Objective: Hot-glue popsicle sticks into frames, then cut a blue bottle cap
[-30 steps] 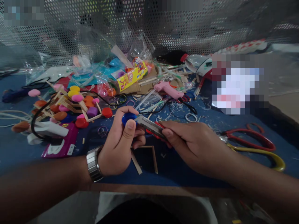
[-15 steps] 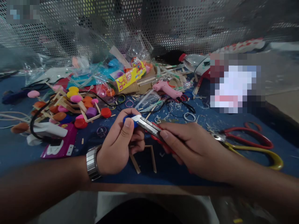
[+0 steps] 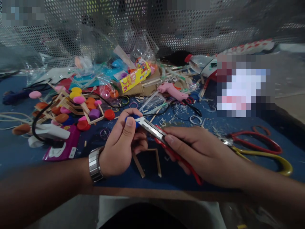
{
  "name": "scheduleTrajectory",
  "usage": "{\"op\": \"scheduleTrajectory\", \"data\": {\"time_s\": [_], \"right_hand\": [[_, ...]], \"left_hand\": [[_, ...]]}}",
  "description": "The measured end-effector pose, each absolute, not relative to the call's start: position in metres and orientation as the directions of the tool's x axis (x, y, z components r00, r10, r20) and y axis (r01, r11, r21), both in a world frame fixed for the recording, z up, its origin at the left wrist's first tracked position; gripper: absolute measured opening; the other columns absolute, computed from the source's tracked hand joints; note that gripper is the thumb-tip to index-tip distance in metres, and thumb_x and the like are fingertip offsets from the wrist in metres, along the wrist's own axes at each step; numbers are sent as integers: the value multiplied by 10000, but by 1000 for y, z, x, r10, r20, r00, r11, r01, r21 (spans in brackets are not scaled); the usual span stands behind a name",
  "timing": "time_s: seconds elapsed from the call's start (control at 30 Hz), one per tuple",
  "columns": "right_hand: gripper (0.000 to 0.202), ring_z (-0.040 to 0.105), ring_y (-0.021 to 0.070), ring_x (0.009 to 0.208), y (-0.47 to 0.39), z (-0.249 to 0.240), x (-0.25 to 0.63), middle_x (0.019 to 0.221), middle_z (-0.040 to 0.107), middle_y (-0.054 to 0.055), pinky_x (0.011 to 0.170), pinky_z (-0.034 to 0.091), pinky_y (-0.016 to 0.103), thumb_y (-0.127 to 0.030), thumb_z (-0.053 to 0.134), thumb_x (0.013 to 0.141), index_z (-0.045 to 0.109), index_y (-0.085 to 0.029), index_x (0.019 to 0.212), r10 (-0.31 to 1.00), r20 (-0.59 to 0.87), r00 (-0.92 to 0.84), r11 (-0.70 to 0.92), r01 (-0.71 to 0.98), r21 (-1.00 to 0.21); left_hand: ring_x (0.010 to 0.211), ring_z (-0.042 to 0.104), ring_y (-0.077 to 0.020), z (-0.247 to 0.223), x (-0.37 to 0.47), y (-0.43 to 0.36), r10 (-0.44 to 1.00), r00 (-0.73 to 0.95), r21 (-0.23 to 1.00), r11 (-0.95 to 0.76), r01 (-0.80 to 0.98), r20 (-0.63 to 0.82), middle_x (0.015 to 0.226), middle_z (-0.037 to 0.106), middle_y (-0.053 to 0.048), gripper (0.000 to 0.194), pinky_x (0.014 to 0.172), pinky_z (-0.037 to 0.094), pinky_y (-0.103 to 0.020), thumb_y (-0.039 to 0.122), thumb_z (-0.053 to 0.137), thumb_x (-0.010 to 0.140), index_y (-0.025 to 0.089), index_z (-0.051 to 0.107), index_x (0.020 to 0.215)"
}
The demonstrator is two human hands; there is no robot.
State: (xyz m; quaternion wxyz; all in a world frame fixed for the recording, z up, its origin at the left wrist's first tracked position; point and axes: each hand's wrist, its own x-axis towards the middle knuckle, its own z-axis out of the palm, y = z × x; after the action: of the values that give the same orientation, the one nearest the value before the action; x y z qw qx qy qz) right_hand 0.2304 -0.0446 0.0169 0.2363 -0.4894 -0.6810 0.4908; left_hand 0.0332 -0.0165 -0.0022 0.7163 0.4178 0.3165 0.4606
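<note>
My left hand (image 3: 118, 149), with a metal watch (image 3: 95, 163) on the wrist, pinches a small blue round piece (image 3: 137, 124) between thumb and curled fingers. My right hand (image 3: 205, 152) is wrapped round a red-handled utility knife (image 3: 156, 132). Its metal blade end points up and left and meets the blue piece at the left fingertips; the exact contact is partly hidden by the thumb. Below the hands, a small U-shaped frame of wooden sticks (image 3: 158, 162) lies on the blue tabletop (image 3: 114, 181).
Scissors (image 3: 257, 143) with red and yellow handles lie right. A pink glue gun (image 3: 173, 92) rests beyond the hands among shavings. Stick frames with coloured round pieces (image 3: 90, 106) crowd the left, near a purple packet (image 3: 69, 146). A yellow box (image 3: 135, 78) and bottle (image 3: 202, 65) stand farther back.
The knife handle has tilted, so more of its red end shows below my right hand. My left hand keeps its pinch on the blue piece. The view has shifted slightly.
</note>
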Motion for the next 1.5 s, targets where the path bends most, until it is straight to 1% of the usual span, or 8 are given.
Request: {"op": "scheduleTrajectory", "data": {"time_s": [0.2,0.43,0.63,0.77,1.0,1.17,1.33,1.5], "right_hand": [[399,517,90,389,-44,17,228,535,529,-48,382,384,208,-419,427,1052,530,-216,723,905,-112,-410,85,433,-897],[384,522,96,423,-46,17,227,567,560,-35,416,386,223,-397,426,1052,563,-213,745,912,-102,-398,98,452,-887],[392,540,112,476,-45,17,227,593,590,-13,434,379,233,-406,432,1051,542,-219,725,911,-97,-400,110,462,-880],[414,525,111,469,-45,16,227,552,553,-29,446,376,239,-409,411,1059,526,-225,706,910,-70,-408,141,463,-875],[394,497,114,466,-43,16,230,562,543,-34,470,366,263,-407,424,1066,537,-225,735,905,-7,-425,223,488,-844],[368,486,110,433,-40,15,232,547,543,-39,456,366,265,-388,429,1064,550,-227,756,914,-32,-404,181,477,-860],[379,493,94,444,-41,12,236,570,518,-48,433,379,232,-419,428,1072,545,-217,772,922,-67,-382,111,425,-898],[368,457,81,472,-40,8,238,626,518,-49,409,344,213,-451,455,1068,570,-208,817,916,-43,-399,117,366,-923]], "left_hand": [[530,393,-70,-3,34,-17,908,416,905,217,-365,-50,639,425,81,429,454,408,-119,559,744,900,237,508,1055],[520,497,-71,-8,34,-18,916,401,935,151,-320,-11,686,536,57,391,443,409,-123,552,672,958,236,484,1092],[525,488,-80,-11,34,-17,919,392,954,77,-289,45,711,518,48,363,441,400,-146,543,635,983,235,483,1101],[532,480,-84,-10,34,-18,920,388,959,55,-278,60,701,517,46,367,453,403,-154,548,629,984,232,478,1094],[548,416,-96,-2,32,-17,934,356,924,136,-358,1,656,429,64,384,465,397,-154,538,725,921,241,517,1048],[620,519,-115,-5,28,-14,911,412,891,200,-407,-16,742,516,27,333,554,475,-199,461,692,958,232,533,1139],[670,532,-104,-8,25,-15,881,469,959,75,-273,65,813,515,20,311,614,480,-205,431,541,1058,232,495,1293],[612,508,-90,-8,24,-13,882,454,988,-69,-136,124,762,513,36,322,560,438,-193,451,547,1056,227,490,1281]]}}
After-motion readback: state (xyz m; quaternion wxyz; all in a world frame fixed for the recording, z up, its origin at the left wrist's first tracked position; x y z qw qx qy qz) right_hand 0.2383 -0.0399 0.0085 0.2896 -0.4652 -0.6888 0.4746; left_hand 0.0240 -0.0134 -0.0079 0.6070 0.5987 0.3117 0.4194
